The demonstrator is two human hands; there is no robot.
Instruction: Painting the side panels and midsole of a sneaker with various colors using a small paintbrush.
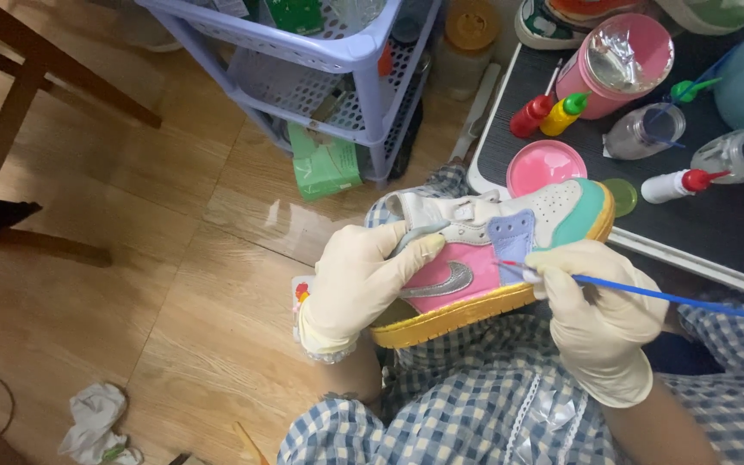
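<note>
I have the sneaker (492,258) propped over my lap, just off the near left corner of the dark desk (734,224), with its toe pointing up toward that corner and its yellow sole turned down toward my checked clothing. The shoe lies between my two gloved hands. My left hand (359,288) wraps around the heel end, fingers curled over the collar and the thumb pressed along the pink side panel, so it is clamped firmly on the shoe. My right hand (600,319) sits just below the toe half of the shoe, touching the sole edge, and it pinches a thin blue brush (673,297) whose tip meets the seam where the pink panel joins the lilac one; the handle runs off to the right.

On the desk, near its left edge, a round pink lid (547,166) lies flat, just beside the toe of the shoe. Behind it stand a red squeeze bottle (531,116) and a yellow one with a green cap (561,114), touching each other, with a pink tub (617,65) just behind them. A white bottle with a red nozzle (678,183) lies tilted further right.

On the wooden floor (174,258) to my left stands a lilac plastic rack (337,60), with a green packet (325,164) leaning at its foot.
</note>
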